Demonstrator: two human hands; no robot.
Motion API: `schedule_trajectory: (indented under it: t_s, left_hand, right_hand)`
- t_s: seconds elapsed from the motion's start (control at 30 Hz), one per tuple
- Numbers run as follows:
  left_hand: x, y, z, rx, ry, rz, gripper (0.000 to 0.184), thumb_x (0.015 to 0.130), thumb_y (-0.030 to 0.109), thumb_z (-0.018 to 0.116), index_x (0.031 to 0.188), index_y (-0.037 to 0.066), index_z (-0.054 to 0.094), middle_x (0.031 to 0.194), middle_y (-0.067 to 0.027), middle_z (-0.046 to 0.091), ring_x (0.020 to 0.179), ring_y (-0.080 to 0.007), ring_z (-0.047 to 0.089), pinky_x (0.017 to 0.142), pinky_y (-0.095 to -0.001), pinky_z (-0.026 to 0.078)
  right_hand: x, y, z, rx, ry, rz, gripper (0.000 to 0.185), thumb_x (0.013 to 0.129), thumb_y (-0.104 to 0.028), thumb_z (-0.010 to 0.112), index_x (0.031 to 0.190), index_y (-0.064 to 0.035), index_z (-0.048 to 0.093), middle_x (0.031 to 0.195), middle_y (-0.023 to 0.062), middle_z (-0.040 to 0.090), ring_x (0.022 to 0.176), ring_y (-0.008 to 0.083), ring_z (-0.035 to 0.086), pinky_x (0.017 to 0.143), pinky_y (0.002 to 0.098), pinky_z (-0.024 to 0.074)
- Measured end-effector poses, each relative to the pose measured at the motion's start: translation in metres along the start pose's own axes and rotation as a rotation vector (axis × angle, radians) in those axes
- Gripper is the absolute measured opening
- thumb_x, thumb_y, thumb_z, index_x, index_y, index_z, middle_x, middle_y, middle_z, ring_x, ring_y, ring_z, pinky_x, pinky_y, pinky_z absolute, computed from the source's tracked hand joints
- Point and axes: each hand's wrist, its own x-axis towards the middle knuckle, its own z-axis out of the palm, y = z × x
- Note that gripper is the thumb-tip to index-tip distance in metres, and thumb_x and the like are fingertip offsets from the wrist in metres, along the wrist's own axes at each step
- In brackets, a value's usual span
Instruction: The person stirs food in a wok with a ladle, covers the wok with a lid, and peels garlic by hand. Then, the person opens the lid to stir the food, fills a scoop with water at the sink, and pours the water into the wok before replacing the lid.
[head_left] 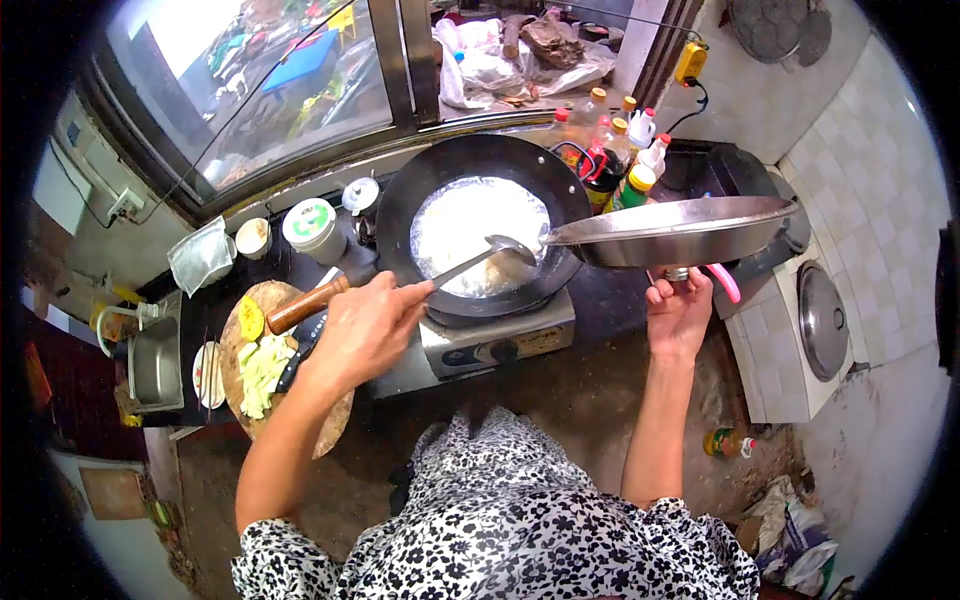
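My left hand (370, 325) is closed round the shaft of a ladle (465, 268), whose wooden handle end sticks out to the left. The ladle's bowl lies over the white, foamy liquid (475, 225) inside a large black wok (405, 170). The wok sits on a gas stove (500, 345). Fingers of my right hand (678, 310) grip the knob under a wide metal lid (670, 235). The lid is held just right of the wok, its knob side down. Below its rim, a pink curved piece (724, 283) shows beside my right hand.
On the left, a round cutting board (325, 430) bears cut green vegetable (262, 372) and a yellow piece (250, 318). A white tub (314, 232) stands left of the wok. Several bottles (632, 185) crowd behind the lid. A sink (157, 365) is at far left.
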Motion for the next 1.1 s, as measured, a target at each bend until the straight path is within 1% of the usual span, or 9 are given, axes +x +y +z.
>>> schedule_trajectory:
  t_s: [0.07,0.17,0.27,0.37,0.43,0.5,0.73,0.87,1.1]
  left_hand:
    - [-0.013,0.0,-0.021,0.02,0.03,0.007,0.028,0.088,0.018,0.06,0.114,0.011,0.065,0.077,-0.0132,0.05,0.076,-0.0321,0.056,0.066,-0.0436,0.042]
    - [-0.032,0.001,-0.047,-0.029,0.031,-0.106,0.028,0.086,0.013,0.062,0.113,0.01,0.065,0.086,-0.0148,0.055,0.08,-0.0323,0.057,0.07,-0.0426,0.044]
    - [-0.042,-0.006,-0.047,-0.088,0.107,-0.09,0.028,0.085,0.012,0.062,0.113,0.009,0.066,0.089,-0.0159,0.057,0.08,-0.0321,0.058,0.071,-0.0421,0.045]
    - [-0.035,-0.003,-0.023,-0.007,0.155,-0.052,0.028,0.084,0.012,0.063,0.112,0.01,0.066,0.085,-0.0158,0.055,0.078,-0.0315,0.058,0.068,-0.0423,0.044]
    - [-0.026,0.01,-0.015,0.066,0.068,-0.05,0.028,0.084,0.014,0.064,0.111,0.012,0.066,0.08,-0.0123,0.051,0.072,-0.031,0.058,0.061,-0.0423,0.044]
    - [-0.017,0.012,-0.003,0.096,0.009,-0.007,0.029,0.085,0.015,0.062,0.114,0.013,0.064,0.081,-0.0119,0.051,0.072,-0.0305,0.058,0.06,-0.0429,0.044]
    - [-0.019,0.01,-0.015,0.318,-0.004,0.115,0.039,0.077,0.007,0.06,0.116,0.015,0.062,0.085,-0.0115,0.049,0.073,-0.0291,0.059,0.058,-0.0409,0.045]
    - [-0.039,0.007,-0.046,0.333,0.103,0.063,0.035,0.077,0.006,0.064,0.111,0.014,0.065,0.091,-0.0114,0.054,0.076,-0.0297,0.06,0.063,-0.0397,0.047]
    - [-0.056,-0.001,-0.042,0.309,0.22,-0.017,0.031,0.08,0.01,0.065,0.109,0.018,0.067,0.086,-0.0121,0.053,0.067,-0.0303,0.06,0.057,-0.0409,0.047]
  right_hand:
    - [-0.001,0.0,-0.001,0.0,0.005,-0.011,0.017,0.087,-0.022,0.057,0.094,-0.0065,0.055,0.083,0.0104,0.061,0.057,0.0115,0.047,0.052,0.0266,0.0404]
    - [-0.001,0.0,-0.001,0.001,0.001,-0.012,0.017,0.087,-0.023,0.057,0.093,-0.0069,0.054,0.083,0.0104,0.061,0.057,0.0115,0.047,0.052,0.0267,0.0404]
    - [0.001,0.003,-0.001,0.003,-0.007,0.006,0.017,0.088,-0.023,0.056,0.094,-0.0072,0.054,0.084,0.0102,0.061,0.057,0.0115,0.047,0.052,0.0266,0.0404]
    - [0.003,0.007,0.005,-0.004,-0.003,0.022,0.017,0.088,-0.023,0.055,0.094,-0.0074,0.055,0.084,0.0096,0.061,0.057,0.0115,0.047,0.052,0.0266,0.0403]
    - [0.003,0.008,0.01,-0.016,-0.024,0.023,0.017,0.088,-0.023,0.056,0.094,-0.0074,0.055,0.084,0.0091,0.06,0.057,0.0114,0.047,0.053,0.0266,0.0402]
    - [0.003,0.007,0.011,-0.029,-0.068,0.025,0.017,0.087,-0.023,0.056,0.095,-0.0075,0.055,0.084,0.0086,0.06,0.057,0.0114,0.046,0.053,0.0267,0.0401]
    - [0.004,0.007,0.002,-0.015,-0.015,0.029,0.016,0.087,-0.023,0.056,0.094,-0.0077,0.054,0.084,0.0082,0.06,0.058,0.012,0.046,0.053,0.0267,0.0397]
    - [0.004,0.008,-0.005,0.005,-0.013,0.019,0.016,0.087,-0.023,0.056,0.094,-0.0077,0.054,0.083,0.0089,0.06,0.058,0.0123,0.046,0.053,0.0269,0.0397]
    - [0.006,0.012,0.003,-0.01,-0.017,0.031,0.016,0.087,-0.022,0.057,0.092,-0.0078,0.055,0.084,0.0113,0.062,0.058,0.0127,0.047,0.053,0.0274,0.0407]
